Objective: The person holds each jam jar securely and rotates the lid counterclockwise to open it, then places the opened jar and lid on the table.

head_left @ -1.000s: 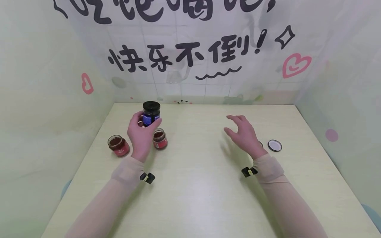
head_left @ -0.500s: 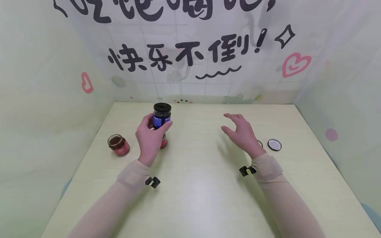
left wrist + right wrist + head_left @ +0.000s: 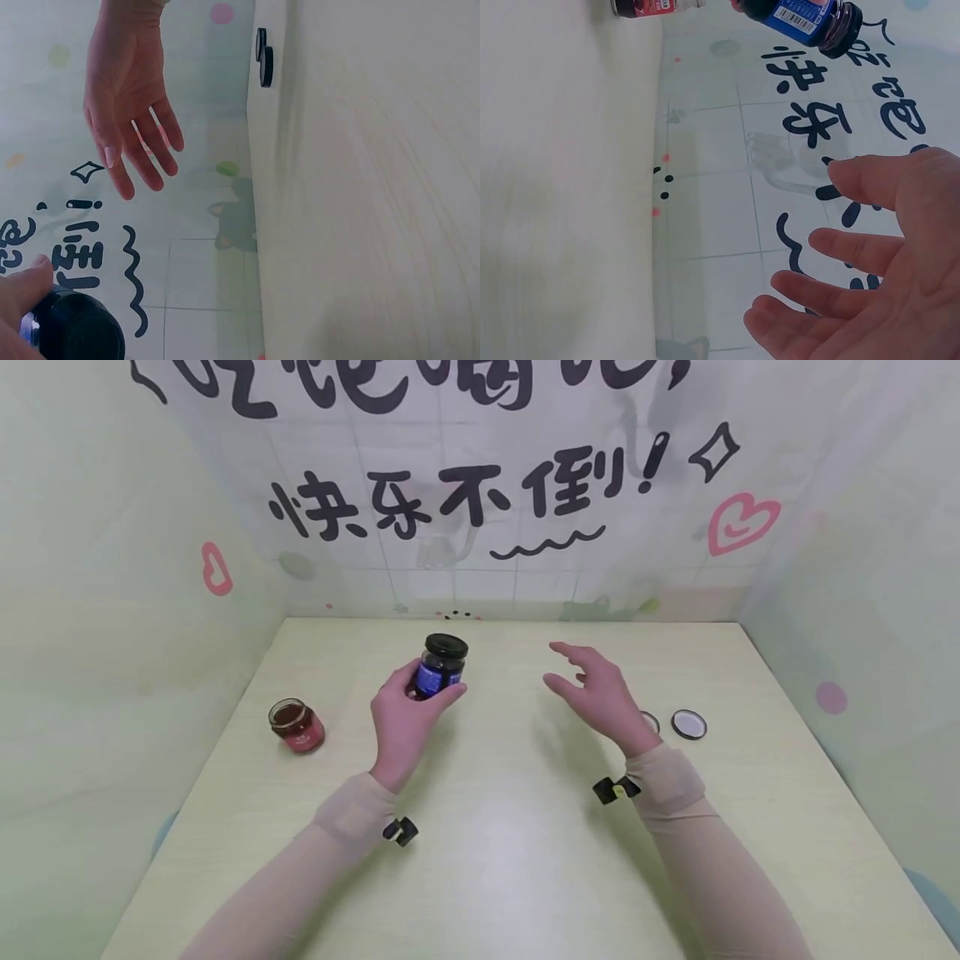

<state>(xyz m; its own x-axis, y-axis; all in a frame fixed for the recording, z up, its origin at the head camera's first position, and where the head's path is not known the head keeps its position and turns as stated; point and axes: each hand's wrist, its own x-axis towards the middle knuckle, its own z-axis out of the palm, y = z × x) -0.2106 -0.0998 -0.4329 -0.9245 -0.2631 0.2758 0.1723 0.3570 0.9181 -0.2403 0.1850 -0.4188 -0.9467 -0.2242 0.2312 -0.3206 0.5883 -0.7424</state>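
Observation:
My left hand [image 3: 408,718] grips a glass jar [image 3: 441,678] with a blue label, dark contents and a black lid, held above the table and slightly tilted. In the left wrist view only the jar's black lid [image 3: 81,330] and a bit of label show beside my thumb. My right hand [image 3: 596,697] hovers to the right of that jar, fingers apart and nothing in them. An uncovered red-labelled jar [image 3: 297,727] stands on the table at the left. A red-labelled jar [image 3: 649,7] also shows at the top edge of the right wrist view.
Behind my right wrist two jar lids lie on the table: one lid [image 3: 689,724] turned with its white inside up, the other lid [image 3: 650,722] partly covered by the hand. Patterned walls enclose the pale table [image 3: 495,835] at the back and sides.
My left hand has carried the blue-labelled jar rightward, and a second red-labelled jar seen earlier is now hidden behind that hand. My right hand has shifted slightly left, still with nothing in it.

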